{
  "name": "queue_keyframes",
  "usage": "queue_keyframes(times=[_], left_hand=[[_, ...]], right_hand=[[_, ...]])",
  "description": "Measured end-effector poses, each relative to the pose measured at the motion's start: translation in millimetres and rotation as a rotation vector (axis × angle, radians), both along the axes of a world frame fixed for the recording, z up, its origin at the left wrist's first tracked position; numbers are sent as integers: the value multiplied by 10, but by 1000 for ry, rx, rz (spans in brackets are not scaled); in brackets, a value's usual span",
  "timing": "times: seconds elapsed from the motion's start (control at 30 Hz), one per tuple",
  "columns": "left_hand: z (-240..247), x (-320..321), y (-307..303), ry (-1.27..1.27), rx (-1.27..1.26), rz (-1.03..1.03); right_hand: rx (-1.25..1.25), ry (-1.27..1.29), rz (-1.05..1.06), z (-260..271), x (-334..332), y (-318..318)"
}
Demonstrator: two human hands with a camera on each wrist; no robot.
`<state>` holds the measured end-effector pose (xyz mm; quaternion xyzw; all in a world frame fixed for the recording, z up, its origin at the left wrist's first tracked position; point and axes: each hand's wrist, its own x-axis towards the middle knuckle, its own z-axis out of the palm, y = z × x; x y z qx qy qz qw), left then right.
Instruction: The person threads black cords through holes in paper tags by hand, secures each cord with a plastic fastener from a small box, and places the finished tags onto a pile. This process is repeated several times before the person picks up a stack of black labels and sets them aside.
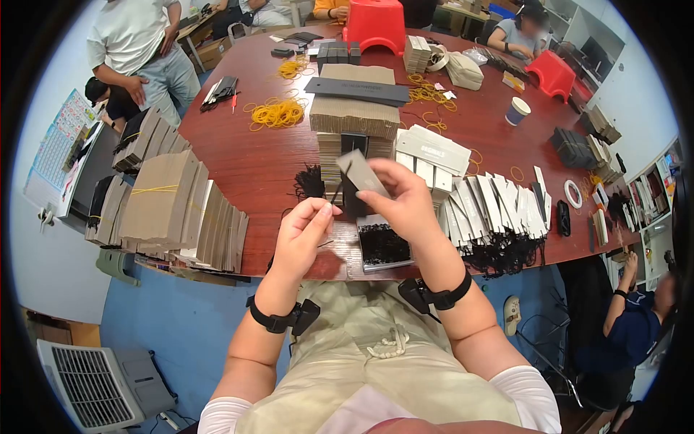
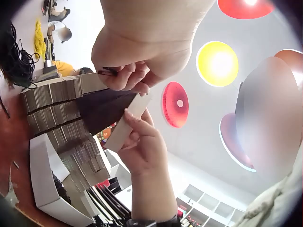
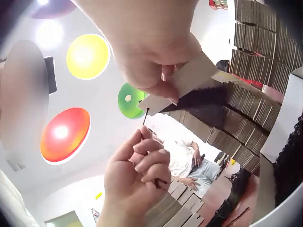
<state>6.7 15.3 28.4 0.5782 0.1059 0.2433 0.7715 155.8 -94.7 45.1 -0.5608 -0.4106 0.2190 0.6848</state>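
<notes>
A small grey card (image 1: 367,179) is held at an angle above the table by my right hand (image 1: 406,202), thumb on one face and fingers behind. In the right wrist view a thin black cord (image 3: 145,117) runs from the card's narrow end down to my left hand (image 3: 137,172), whose thumb and forefinger pinch it; the other fingers are curled. The left hand (image 1: 303,235) is just left of the card in the head view. Below both hands, a white box holds black cords (image 1: 384,244). The left wrist view shows the card (image 2: 124,131) edge-on between the hands.
Stacked cards (image 1: 354,119) rise behind my hands, a long dark card (image 1: 358,92) on top. More stacks (image 1: 163,195) stand left. White cards with black cords (image 1: 495,210) spread right. Yellow rubber bands (image 1: 277,113), a paper cup (image 1: 517,111) and red stools (image 1: 376,27) are farther back; several people surround the table.
</notes>
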Motion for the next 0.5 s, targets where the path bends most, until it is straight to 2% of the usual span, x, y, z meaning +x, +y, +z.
queue_keyframes(times=[0.1, 0.13, 0.27, 0.3, 0.37, 0.47, 0.5], left_hand=[[27, -33, 0, 14, 5, -18], [30, -32, -9, 20, 16, -19], [30, -27, -46, 85, 54, -57], [39, -29, -63, 102, 72, -60], [72, -46, -98, 135, 111, -67], [55, -113, -83, 142, 82, -87], [45, -141, -69, 149, 74, -92]], right_hand=[[34, -912, -197, 10, 49, -53], [-49, -719, -44, 69, -59, -80], [-16, 236, 129, 145, -95, 72], [-37, 303, 114, 194, -80, 122], [-92, 156, 122, 149, 3, 175], [-203, 195, 114, 152, 32, 134], [-147, 225, 106, 133, 31, 137]])
